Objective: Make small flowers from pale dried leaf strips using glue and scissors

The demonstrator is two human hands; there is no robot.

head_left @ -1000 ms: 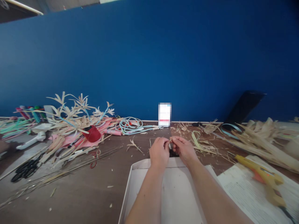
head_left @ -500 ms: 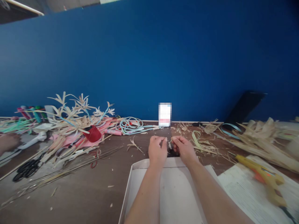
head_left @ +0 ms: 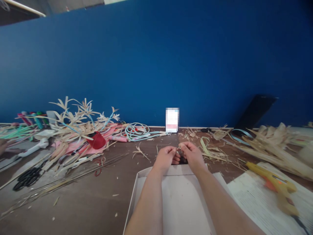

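Note:
My left hand (head_left: 167, 159) and my right hand (head_left: 193, 156) meet just past the far edge of a shallow white box lid (head_left: 186, 199). Both are closed in a pinch, fingertips almost touching. A thin pale strip (head_left: 178, 148) runs between the fingertips; its exact kind is too small to tell. Below the right fingers lies something dark, mostly hidden. Left of my hands a split pale husk piece (head_left: 140, 151) rests on the brown table. To the right are a curled yellowish strip (head_left: 206, 146) and scattered husk shreds.
A yellow glue gun (head_left: 274, 181) lies on printed paper at right, near dried husks (head_left: 276, 147). Husk flowers (head_left: 85, 106), a red ribbon roll (head_left: 97, 140), black scissors (head_left: 28, 178), thin wires and a light-blue cord coil (head_left: 137, 131) crowd the left. Another person's hand (head_left: 3, 145) shows at the left edge.
My left hand has turned, its fingers curling inward, and its pinch has come closer to my right fingertips. The other person's hand has drawn back toward the left edge.

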